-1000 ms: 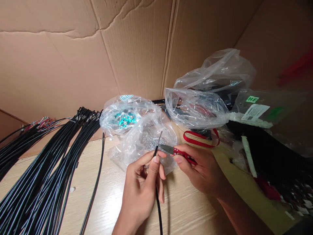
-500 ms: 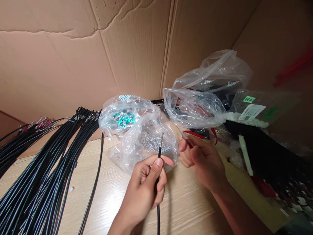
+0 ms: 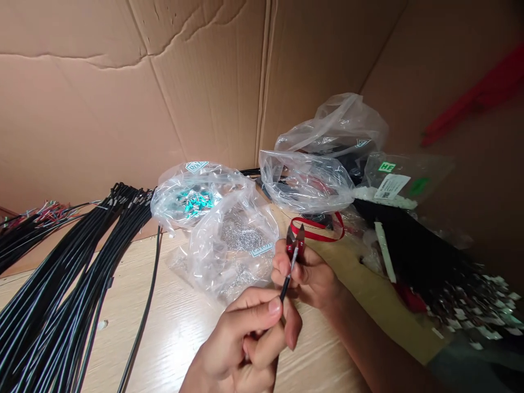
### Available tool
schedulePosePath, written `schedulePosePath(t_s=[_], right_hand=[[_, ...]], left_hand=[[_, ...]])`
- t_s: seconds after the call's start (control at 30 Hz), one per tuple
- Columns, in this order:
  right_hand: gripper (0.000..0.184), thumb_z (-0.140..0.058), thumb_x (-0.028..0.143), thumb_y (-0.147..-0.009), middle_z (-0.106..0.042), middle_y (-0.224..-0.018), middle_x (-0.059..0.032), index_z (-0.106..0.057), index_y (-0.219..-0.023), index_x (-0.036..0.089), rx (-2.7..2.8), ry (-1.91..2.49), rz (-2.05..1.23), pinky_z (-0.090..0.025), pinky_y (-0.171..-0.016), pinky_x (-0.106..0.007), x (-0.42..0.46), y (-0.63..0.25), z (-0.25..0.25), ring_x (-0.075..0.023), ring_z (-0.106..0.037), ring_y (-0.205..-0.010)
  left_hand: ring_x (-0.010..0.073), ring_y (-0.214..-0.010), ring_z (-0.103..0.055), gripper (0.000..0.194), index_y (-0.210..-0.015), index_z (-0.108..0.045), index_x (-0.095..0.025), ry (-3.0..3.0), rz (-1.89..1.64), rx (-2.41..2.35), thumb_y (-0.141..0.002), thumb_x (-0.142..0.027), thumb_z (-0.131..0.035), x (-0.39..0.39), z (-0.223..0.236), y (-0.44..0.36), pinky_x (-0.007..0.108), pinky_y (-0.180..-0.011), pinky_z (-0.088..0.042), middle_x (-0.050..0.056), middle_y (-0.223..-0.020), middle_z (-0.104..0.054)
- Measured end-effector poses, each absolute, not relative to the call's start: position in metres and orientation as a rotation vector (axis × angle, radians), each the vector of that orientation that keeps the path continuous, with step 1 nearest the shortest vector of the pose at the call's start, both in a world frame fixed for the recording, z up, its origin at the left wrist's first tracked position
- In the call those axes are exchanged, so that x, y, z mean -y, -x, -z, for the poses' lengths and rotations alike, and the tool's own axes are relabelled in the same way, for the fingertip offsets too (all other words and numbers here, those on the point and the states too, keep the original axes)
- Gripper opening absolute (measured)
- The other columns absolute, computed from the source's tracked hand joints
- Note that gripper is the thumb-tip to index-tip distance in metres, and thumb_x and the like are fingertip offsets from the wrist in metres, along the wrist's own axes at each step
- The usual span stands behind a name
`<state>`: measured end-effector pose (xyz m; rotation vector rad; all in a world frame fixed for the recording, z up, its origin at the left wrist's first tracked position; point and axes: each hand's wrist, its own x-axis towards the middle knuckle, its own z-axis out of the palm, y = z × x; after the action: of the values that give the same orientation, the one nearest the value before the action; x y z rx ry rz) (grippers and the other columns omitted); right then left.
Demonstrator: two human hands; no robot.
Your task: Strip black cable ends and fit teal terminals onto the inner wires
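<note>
Closest to the camera, the left hand (image 3: 239, 344) is curled tight around a single black cable (image 3: 286, 287), pinching it between thumb and fingers. From that grip the cable's long axis tilts up and to the right, and its free end points straight at the right hand (image 3: 306, 278), which sits just beyond and is the farther of the two. That hand is closed around a pair of red-handled thread snips (image 3: 293, 248), held upright with the steel blades parted in a narrow V and pointing away from the person. The cable's tip reaches the base of those blades; whether it lies between them or just in front of them, the view does not settle.

Under both hands lies a pale wood-grain desk (image 3: 176, 338). To the left, long bundles of black cables (image 3: 53, 273) fan across it, with one loose cable (image 3: 143, 305) beside them. Just past the hands sits a clear plastic bag of small silver parts (image 3: 235, 245), touching a second bag of teal parts (image 3: 190, 199). Farther right are a loop of red ribbon (image 3: 317, 232) and more crumpled clear bags (image 3: 305, 183), and a corrugated cardboard wall (image 3: 204, 82) closes off the back.
</note>
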<state>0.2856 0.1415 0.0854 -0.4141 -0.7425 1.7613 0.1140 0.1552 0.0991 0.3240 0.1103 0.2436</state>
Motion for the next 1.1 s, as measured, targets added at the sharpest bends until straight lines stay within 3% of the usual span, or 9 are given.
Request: schedulePosePath(t_s=[0.27, 0.43, 1.1], right_hand=[[0.028, -0.081, 0.034, -0.083, -0.037, -0.062, 0.008, -0.061, -0.079, 0.016, 0.825, 0.429, -1.693, -0.029, -0.044, -0.014, -0.1435, -0.2833, -0.0857, -0.0025, -0.025, -0.047], [0.034, -0.082, 0.041, -0.081, -0.037, -0.058, 0.0091, -0.059, -0.082, 0.016, 0.83, 0.548, -1.652, -0.026, -0.044, -0.015, -0.1428, -0.2813, -0.0857, -0.0027, -0.023, -0.046], [0.028, -0.08, 0.033, -0.085, -0.039, -0.068, 0.0074, -0.056, -0.085, 0.017, 0.848, 0.499, -1.678, -0.025, -0.045, -0.017, -0.1431, -0.2858, -0.0836, -0.0037, -0.026, -0.05]], left_hand=[[-0.0007, -0.03, -0.006, 0.026, -0.09, -0.072, -0.006, -0.299, -0.222, -0.043, -0.101, -0.021, -0.055, -0.1577, -0.0941, -0.111, 0.009, -0.028, -0.016, -0.011, -0.046, -0.025], [-0.0006, -0.028, -0.007, 0.028, -0.093, -0.069, -0.008, -0.29, -0.188, -0.034, -0.104, -0.023, -0.048, -0.1608, -0.0927, -0.1078, 0.01, -0.029, -0.019, -0.011, -0.048, -0.024], [-0.0005, -0.026, -0.009, 0.026, -0.092, -0.069, -0.011, -0.325, -0.187, -0.085, -0.103, -0.026, -0.051, -0.1618, -0.0985, -0.1078, 0.01, -0.028, -0.017, -0.011, -0.047, -0.024]])
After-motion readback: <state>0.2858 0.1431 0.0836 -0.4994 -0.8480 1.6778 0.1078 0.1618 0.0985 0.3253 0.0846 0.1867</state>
